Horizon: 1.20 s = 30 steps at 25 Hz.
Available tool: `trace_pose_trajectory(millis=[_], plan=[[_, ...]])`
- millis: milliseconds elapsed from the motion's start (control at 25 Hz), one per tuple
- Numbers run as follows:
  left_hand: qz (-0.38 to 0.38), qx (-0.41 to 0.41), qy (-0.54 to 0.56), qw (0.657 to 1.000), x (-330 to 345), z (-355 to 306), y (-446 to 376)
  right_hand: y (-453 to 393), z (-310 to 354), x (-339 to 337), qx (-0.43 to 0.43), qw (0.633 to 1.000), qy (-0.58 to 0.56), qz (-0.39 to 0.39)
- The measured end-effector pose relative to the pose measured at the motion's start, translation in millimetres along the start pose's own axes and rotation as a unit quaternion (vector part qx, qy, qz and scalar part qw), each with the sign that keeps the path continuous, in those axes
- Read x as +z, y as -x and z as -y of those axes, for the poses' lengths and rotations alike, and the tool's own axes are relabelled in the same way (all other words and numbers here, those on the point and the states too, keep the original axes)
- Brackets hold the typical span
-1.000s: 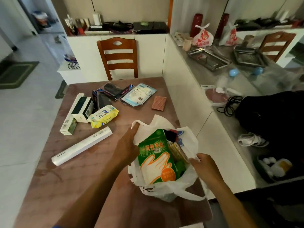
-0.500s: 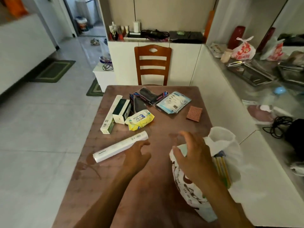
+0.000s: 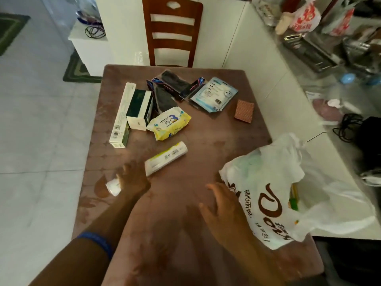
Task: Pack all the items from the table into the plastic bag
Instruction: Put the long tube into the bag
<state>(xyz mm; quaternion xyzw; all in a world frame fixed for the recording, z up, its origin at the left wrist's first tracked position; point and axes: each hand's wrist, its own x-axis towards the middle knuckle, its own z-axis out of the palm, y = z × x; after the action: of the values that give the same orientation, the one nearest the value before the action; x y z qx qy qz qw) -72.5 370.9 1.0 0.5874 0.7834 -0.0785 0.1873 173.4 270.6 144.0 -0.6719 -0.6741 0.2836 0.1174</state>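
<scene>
My left hand (image 3: 132,179) closes over the middle of a long white box (image 3: 166,158) that lies slanted on the brown table (image 3: 206,137). My right hand (image 3: 224,209) hovers open beside the white plastic bag (image 3: 268,195), which leans at the table's right edge with packed items inside. Farther back lie a yellow wipes pack (image 3: 169,123), a tall white-and-green box (image 3: 121,115), a dark green-and-white box (image 3: 139,109), black packaged items (image 3: 171,87), a blue-white mask packet (image 3: 214,93) and a small brown patterned card (image 3: 244,108).
A wooden chair (image 3: 172,32) stands at the table's far side against white cabinets. To the right runs a cluttered grey counter (image 3: 321,85) with trays, bags and black cables. Tiled floor lies to the left, with a green mat (image 3: 78,69).
My left hand left the bag, reached left and closed on the long white box. My right hand let go of the bag's rim. The view swung left and down.
</scene>
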Motion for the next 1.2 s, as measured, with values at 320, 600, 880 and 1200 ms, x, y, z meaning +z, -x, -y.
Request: trace_pose_trajectory(millis=[320, 600, 880, 1200], plan=[[0.055, 0.001, 0.327, 0.944, -18.6, -28.3, 37.0, 10.3, -32.6, -28.1, 0.043, 0.991, -0.123, 0.001], [0.010, 0.294, 0.429, 0.854, -137.4, -215.3, 142.4, -24.0, -63.6, -139.8, 0.042, 0.890, -0.441, -0.108], [-0.007, 0.350, 0.307, 0.885, -111.9, -370.2, 169.3, -28.4, -208.9, -254.0, 0.084, 0.800, -0.554, -0.215], [-0.042, 0.190, -0.202, 0.960, -66.5, -375.1, 131.4, -44.7, -244.6, -244.4, 0.047, 0.916, -0.388, -0.084]])
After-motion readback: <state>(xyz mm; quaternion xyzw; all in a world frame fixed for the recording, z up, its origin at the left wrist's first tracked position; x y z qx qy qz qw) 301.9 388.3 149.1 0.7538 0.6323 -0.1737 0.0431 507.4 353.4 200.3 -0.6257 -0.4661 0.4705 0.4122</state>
